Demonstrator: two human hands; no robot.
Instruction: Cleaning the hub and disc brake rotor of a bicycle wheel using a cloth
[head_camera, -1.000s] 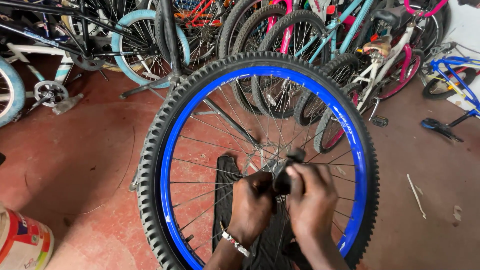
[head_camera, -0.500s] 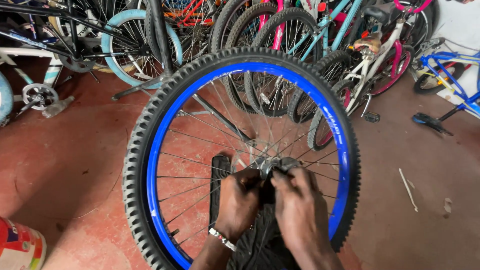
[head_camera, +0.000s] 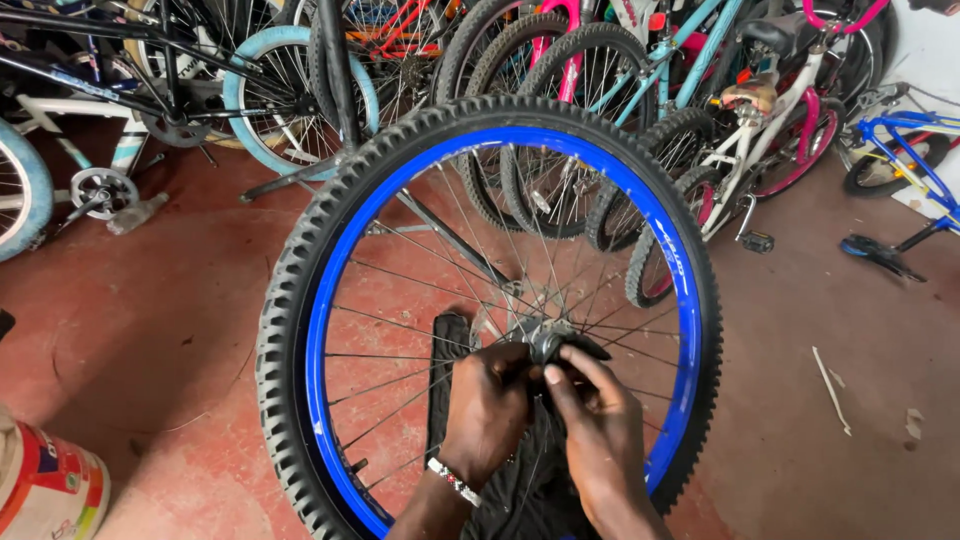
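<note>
A wheel (head_camera: 490, 300) with a knobbly black tyre (head_camera: 290, 300) and a blue rim (head_camera: 325, 330) stands upright on the red floor (head_camera: 150, 330), just in front of the person; both hands meet at its hub (head_camera: 545, 343), low and right of centre. The left hand (head_camera: 488, 410), with a beaded band at the wrist, has its fingers curled shut against the hub's near side; the right hand (head_camera: 590, 425) pinches a small dark part at the hub's end between thumb and forefinger, so both are closed on the hub (what exactly sits under the fingertips is too small to tell). Thin spokes (head_camera: 400, 300) fan out all round the knuckles. A dark cloth or garment (head_camera: 520, 490) lies below the wrists. Behind the wheel stands a crowded row of bikes (head_camera: 640, 90); a pedal (head_camera: 880, 255) lies on the floor at the right, and a paint tin (head_camera: 45, 485) sits at the lower left corner.

The risks, as I judge them: neither hand steadies the rim, so the wheel could roll or tip sideways if the grip on the hub slackens; a finger could catch between spokes if the wheel turns; a small hub part, once loosened, could drop and roll off under the bikes.
</note>
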